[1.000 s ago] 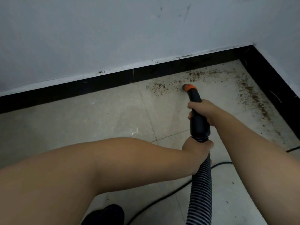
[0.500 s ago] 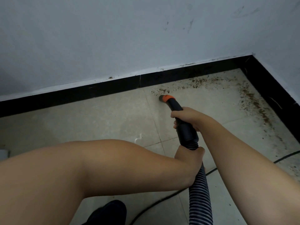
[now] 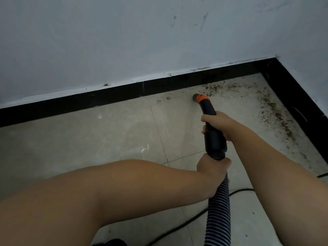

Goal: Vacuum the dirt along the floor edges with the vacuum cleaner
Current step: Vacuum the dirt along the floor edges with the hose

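two hands are holding the vacuum cleaner's black nozzle tube [image 3: 210, 121] and its ribbed hose [image 3: 218, 206] as we are looking down at a tiled floor [image 3: 88, 139]. we are gripping the tube with our right hand [image 3: 217, 124], fingers curling round it just above the wider collar, and our left hand [image 3: 213, 167] is wrapping round the hose right where the ribbing is starting (its fingers are closing on the hose, though most of them are hiding behind it). the orange-ringed tip [image 3: 200, 98] is pointing down and away from us, sitting at or just above the tile near the black skirting [image 3: 195, 82] under the pale wall [image 3: 142, 41].

brown dirt [image 3: 214, 88] is lying scattered along the skirting just beyond and to the right of the tip, and a few specks [image 3: 163, 99] are lying to its left. more dirt [image 3: 276, 114] is trailing along the right-hand skirting from the corner towards us. a thin black cable [image 3: 188, 224] is snaking across the tiles behind the hose, and a dark shape [image 3: 113, 243] is showing at the bottom edge; we cannot tell what it is.
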Demonstrator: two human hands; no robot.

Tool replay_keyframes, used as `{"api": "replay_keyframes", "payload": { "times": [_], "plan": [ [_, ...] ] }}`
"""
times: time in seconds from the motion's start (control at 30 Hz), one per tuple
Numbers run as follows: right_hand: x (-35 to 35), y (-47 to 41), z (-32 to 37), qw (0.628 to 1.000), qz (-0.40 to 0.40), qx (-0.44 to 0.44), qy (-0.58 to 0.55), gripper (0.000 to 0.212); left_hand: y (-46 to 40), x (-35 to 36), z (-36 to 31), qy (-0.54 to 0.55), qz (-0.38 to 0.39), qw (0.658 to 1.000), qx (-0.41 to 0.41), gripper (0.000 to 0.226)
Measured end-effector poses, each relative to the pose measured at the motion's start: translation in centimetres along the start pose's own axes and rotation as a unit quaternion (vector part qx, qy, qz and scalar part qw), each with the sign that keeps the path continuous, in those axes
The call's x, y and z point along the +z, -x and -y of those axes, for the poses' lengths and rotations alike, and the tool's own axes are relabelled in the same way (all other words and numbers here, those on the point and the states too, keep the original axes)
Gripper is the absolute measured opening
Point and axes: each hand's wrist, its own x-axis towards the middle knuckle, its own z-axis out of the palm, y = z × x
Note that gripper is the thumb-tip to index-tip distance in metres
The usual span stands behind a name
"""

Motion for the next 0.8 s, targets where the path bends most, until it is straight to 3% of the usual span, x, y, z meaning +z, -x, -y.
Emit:
{"api": "replay_keyframes", "payload": {
  "times": [0.17,0.33,0.8],
  "plan": [
    [-3.3,-1.2,-0.6,0.999,-0.039,0.016,-0.006,0.027,-1.4,2.4,-0.8,0.047,0.05,0.996,-0.053,0.015],
    [-4.9,-1.9,-1.0,0.997,-0.074,0.016,-0.03,0.025,-2.5,3.7,-1.2,0.045,0.048,0.996,-0.06,0.016],
    [1.7,-1.1,0.7,1.0,-0.015,-0.02,-0.006,0.026,-0.9,-1.1,0.1,0.086,-0.009,0.996,-0.033,0.014]
  ]
}}
